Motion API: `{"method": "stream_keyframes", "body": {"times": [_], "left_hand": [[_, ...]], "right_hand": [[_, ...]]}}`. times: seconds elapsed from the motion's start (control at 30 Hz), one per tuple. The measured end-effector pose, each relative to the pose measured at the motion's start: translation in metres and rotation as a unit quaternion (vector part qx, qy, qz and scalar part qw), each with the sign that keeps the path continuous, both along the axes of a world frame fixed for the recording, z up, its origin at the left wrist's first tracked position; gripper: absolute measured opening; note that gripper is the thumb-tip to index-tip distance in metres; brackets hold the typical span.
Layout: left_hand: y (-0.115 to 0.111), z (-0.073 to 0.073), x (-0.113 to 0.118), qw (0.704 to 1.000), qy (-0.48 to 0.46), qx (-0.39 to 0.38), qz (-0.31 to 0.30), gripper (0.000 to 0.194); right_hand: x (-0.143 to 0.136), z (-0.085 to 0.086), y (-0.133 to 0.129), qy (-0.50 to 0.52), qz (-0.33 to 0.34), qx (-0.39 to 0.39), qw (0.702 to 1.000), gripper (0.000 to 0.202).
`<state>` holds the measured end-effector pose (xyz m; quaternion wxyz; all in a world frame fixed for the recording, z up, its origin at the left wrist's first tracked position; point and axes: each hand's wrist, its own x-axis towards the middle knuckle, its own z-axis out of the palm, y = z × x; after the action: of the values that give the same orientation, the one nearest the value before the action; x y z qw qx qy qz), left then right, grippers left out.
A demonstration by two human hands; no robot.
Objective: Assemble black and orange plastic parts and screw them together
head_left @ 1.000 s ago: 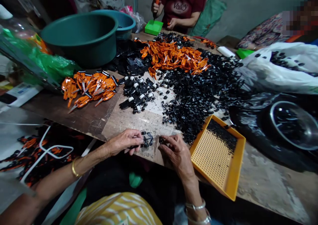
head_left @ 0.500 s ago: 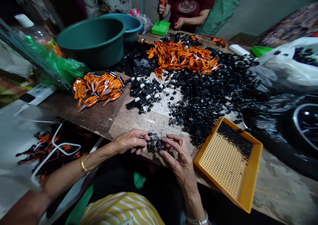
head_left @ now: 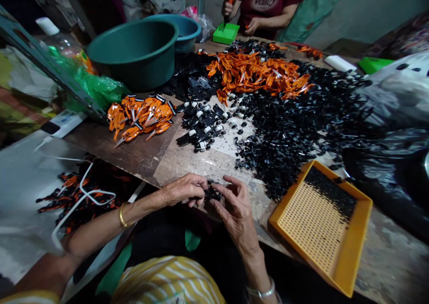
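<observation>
Between my hands, close to the table's near edge, is a small black toy car chassis (head_left: 212,190), partly hidden by the fingers. My left hand (head_left: 188,189) pinches its left end with curled fingers. On the other side, the thumb and fingers of my right hand (head_left: 235,205) close around its right end. Beyond them lies a group of black chassis pieces with white wheels (head_left: 204,127). Glossy orange toy car bodies (head_left: 144,116) are heaped to the left.
Small black parts (head_left: 278,134) spread across the right, with an orange pile (head_left: 258,73) behind. A yellow perforated tray (head_left: 360,232) sits at the right edge. Green basin (head_left: 134,62) and blue basin (head_left: 187,29) stand at back. Across the table, another person's hand (head_left: 228,6) grips something orange.
The view has shifted so the scene sits slightly further right. My hands have drawn closer around the toy car chassis, which is now more covered by the fingers.
</observation>
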<state>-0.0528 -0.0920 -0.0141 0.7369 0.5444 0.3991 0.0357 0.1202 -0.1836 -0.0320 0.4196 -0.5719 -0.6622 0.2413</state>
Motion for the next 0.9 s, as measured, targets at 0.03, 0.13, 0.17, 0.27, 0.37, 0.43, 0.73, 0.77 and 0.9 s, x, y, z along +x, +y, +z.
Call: {"method": "stream_keyframes", "body": {"times": [0.03,0.13,0.17,0.27,0.37,0.43,0.73,0.77,0.9], "left_hand": [[0.000,0.000,0.000,1.000,0.002,-0.001,0.000,0.015],[0.000,0.000,0.000,1.000,0.003,0.003,-0.004,0.016],[0.000,0.000,0.000,1.000,0.000,0.007,-0.008,0.016],[0.000,0.001,0.000,1.000,-0.003,0.016,-0.019,0.016],[0.000,0.002,0.000,1.000,0.000,0.022,-0.018,0.015],[-0.001,0.002,0.000,1.000,-0.002,0.027,-0.016,0.014],[-0.010,0.005,0.002,0.995,0.036,0.071,0.065,0.008],[-0.011,0.005,0.002,0.994,0.036,0.071,0.074,0.008],[-0.018,0.007,0.002,0.990,0.040,0.101,0.093,0.008]], "right_hand": [[-0.001,0.001,-0.001,-0.007,-0.005,0.004,1.000,0.027],[-0.003,0.004,-0.003,-0.025,-0.015,0.007,1.000,0.028],[-0.003,0.006,-0.004,-0.032,-0.016,0.004,0.999,0.029],[-0.006,0.011,-0.007,-0.051,-0.016,-0.008,0.999,0.030],[-0.007,0.012,-0.008,-0.068,-0.011,-0.003,0.998,0.030],[-0.009,0.009,-0.007,-0.074,-0.013,0.007,0.997,0.030],[-0.008,0.000,-0.010,0.050,-0.027,0.008,0.998,0.033],[-0.008,0.000,-0.012,0.085,-0.041,0.000,0.996,0.035],[-0.011,-0.001,-0.014,0.234,-0.087,-0.093,0.964,0.029]]}}
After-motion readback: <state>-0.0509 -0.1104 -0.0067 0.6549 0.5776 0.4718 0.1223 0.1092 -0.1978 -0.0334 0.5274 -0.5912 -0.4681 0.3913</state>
